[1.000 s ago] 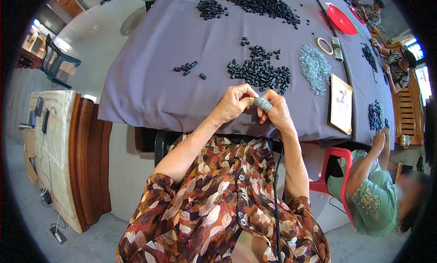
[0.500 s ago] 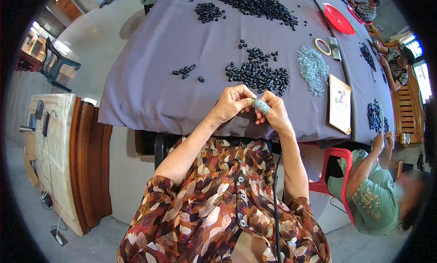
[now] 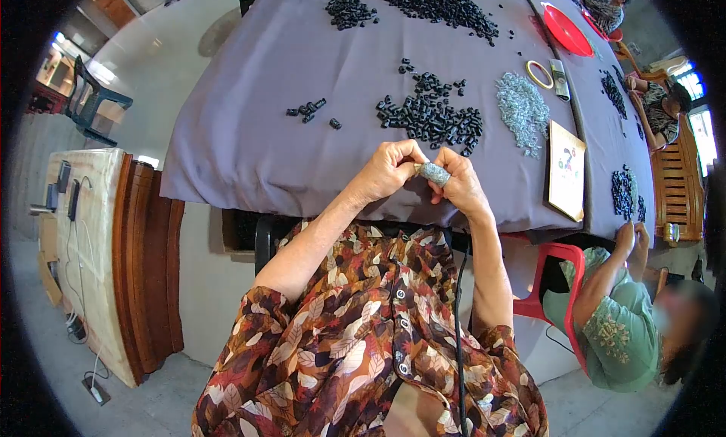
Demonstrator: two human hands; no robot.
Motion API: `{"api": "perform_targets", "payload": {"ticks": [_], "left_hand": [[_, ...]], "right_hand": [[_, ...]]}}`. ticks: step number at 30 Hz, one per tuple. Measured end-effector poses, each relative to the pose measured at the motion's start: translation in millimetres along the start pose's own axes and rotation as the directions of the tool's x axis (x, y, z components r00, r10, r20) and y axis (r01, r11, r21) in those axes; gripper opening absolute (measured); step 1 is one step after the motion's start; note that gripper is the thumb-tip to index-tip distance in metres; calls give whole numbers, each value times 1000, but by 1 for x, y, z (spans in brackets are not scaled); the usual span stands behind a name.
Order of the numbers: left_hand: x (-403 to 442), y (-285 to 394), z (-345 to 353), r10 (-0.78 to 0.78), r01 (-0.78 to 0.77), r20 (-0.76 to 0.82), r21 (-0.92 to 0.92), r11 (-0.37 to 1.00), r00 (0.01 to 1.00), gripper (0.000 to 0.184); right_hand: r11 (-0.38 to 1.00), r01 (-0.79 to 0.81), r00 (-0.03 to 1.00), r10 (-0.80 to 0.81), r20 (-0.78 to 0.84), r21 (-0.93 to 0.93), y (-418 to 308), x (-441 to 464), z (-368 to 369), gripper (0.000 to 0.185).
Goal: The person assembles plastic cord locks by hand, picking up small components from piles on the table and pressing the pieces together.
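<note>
My left hand is closed in a pinch over the table's front edge. Its fingertips meet those of my right hand, which is closed too. A grey speckled wrap appears to cover a finger of the right hand. Whatever small thing lies between the fingertips is hidden. Just beyond the hands is a pile of small black cylindrical parts, with several more black parts to the left. A heap of small clear pieces lies to the right.
Bigger black piles sit far back on the grey cloth. At right are a booklet, a tape roll and a red tray. A co-worker in green sits on a red chair there.
The view has shifted slightly. Both hands stay together at the same place, fingertips still touching, with only a small change in finger position.
</note>
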State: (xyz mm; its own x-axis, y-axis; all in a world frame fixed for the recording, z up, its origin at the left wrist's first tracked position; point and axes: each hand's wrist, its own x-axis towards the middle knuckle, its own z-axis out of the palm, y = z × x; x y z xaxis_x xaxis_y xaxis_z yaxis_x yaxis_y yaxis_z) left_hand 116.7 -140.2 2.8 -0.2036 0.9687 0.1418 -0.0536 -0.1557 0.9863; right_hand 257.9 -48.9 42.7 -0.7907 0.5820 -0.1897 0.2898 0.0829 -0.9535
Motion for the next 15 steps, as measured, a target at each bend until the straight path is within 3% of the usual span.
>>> {"api": "perform_targets", "payload": {"ticks": [10,15], "left_hand": [[0,17,1,-111,106,-36,-132,986,993,1],[2,10,-1,-85,79,-28,-185,980,996,1]], "right_hand": [[989,40,999,-41,1,144,5,1,1,19],[996,56,998,-55,-21,68,4,1,1,17]]}}
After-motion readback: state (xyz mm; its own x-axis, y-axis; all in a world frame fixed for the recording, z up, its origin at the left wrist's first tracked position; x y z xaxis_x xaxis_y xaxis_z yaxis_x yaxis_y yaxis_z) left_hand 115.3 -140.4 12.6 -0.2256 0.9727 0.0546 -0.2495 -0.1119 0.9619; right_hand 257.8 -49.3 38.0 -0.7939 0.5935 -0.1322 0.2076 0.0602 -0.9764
